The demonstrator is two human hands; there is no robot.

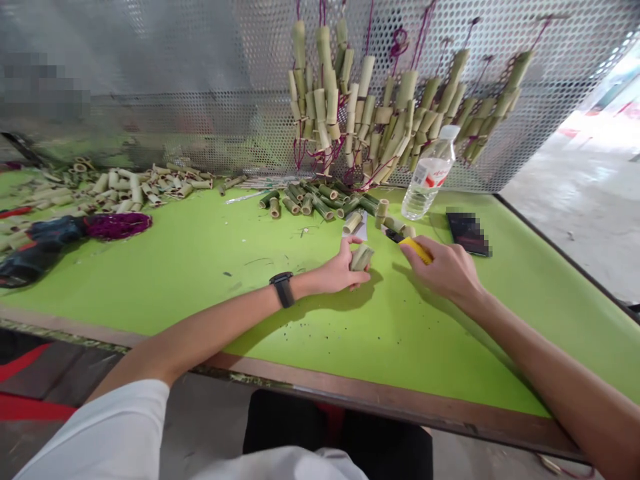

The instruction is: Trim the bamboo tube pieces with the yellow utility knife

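Note:
My left hand (343,270) is closed around a short bamboo piece (361,257), held a little above the green tabletop. To its right, my right hand (445,267) grips the yellow handle of a utility knife (416,251). The knife's dark front end points away from me, toward a few upright and lying bamboo pieces. A cut bamboo tube (353,223) lies on a white paper just beyond my left fingers. Behind it is a pile of green bamboo tubes (320,201).
A water bottle (429,177) and a phone (469,231) stand and lie at the right. Pale bamboo pieces (135,187), a power drill (45,243) and purple cord (119,226) are at the left. Strung bamboo (405,90) hangs on a perforated metal screen (200,107).

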